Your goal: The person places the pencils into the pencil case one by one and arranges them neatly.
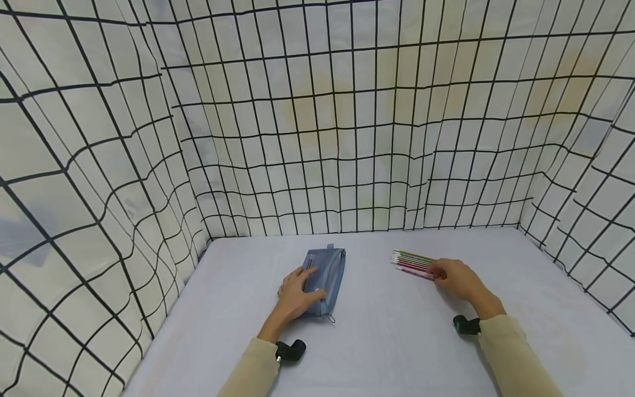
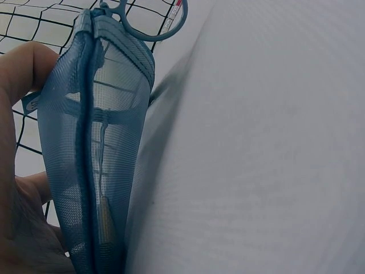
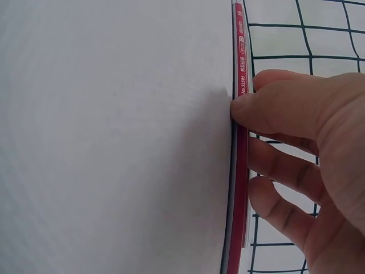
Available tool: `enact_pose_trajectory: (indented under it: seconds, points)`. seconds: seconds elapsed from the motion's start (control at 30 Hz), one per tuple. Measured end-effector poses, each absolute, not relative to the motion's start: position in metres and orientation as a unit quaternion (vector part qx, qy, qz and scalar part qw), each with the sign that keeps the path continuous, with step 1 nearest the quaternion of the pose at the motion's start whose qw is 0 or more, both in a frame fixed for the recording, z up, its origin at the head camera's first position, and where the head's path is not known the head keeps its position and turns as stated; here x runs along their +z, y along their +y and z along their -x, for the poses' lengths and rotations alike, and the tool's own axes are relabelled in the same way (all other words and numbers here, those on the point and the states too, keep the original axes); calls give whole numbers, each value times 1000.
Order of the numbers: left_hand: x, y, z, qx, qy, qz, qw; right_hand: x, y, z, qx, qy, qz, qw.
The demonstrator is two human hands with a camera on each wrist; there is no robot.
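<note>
A blue mesh zip pouch (image 1: 322, 278) lies on the white table, with a loop at its near end. My left hand (image 1: 296, 295) rests on it, fingers spread over its top and thumb toward the near end. In the left wrist view, a slim wooden-coloured item (image 2: 105, 222) shows through the mesh. To the right, a row of several coloured pencils (image 1: 409, 261) lies flat, side by side. My right hand (image 1: 458, 279) pinches the pencils at their right end. In the right wrist view, the thumb is against a red pencil (image 3: 240, 148) with printed lettering.
A white cloth-covered table (image 1: 377, 342) lies under everything. Black grid netting (image 1: 367, 127) over pale sheeting stands along the back and both sides. Dark wrist cameras (image 1: 292, 350) stick out from both beige sleeves (image 1: 516, 353). Bare table separates the pouch from the pencils.
</note>
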State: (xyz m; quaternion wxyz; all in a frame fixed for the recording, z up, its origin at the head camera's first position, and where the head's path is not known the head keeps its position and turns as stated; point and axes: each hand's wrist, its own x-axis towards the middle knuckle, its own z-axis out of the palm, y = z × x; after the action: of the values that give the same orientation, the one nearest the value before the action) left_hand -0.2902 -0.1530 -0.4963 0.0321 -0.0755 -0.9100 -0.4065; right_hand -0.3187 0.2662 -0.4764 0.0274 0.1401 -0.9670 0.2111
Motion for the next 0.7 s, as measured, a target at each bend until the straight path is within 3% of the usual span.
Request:
enact_pose_trajectory:
  seconds: [0.7]
  points:
    - [-496,-153,291,-406,-910,75,29,-471,264,320,213,-965,-150,32]
